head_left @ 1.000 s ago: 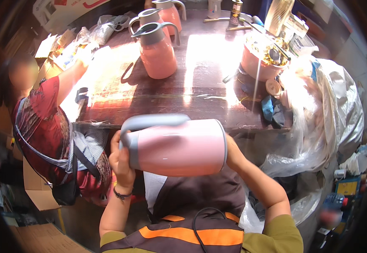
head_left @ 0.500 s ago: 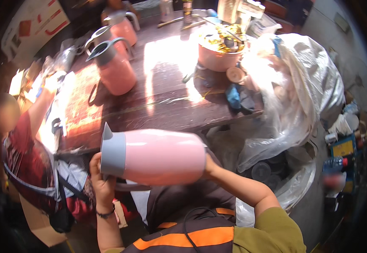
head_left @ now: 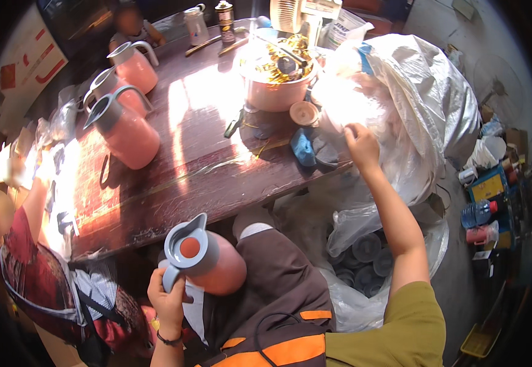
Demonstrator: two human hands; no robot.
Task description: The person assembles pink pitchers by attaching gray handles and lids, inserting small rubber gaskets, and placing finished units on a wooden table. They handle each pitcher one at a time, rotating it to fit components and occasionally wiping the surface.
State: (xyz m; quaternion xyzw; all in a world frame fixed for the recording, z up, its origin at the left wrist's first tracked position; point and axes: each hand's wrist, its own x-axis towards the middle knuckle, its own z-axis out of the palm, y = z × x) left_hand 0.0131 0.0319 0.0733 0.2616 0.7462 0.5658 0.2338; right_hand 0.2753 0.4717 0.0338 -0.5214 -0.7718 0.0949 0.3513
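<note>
One pink jug's (head_left: pixel 224 270) handle (head_left: pixel 170 278) sits gripped in the left hand (head_left: pixel 167 298); right hand's (head_left: pixel 362 147) hold is unclear.

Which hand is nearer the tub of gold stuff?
Right. The right hand is pictured lower right of the tub; the left hand, holding a pitcher, is farther, lower left.

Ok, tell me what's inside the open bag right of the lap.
Dark, round, lid-like pieces lie heaped in the bag. Anything beneath the top ones is covered, and the right arm hides part of the bag.
</note>
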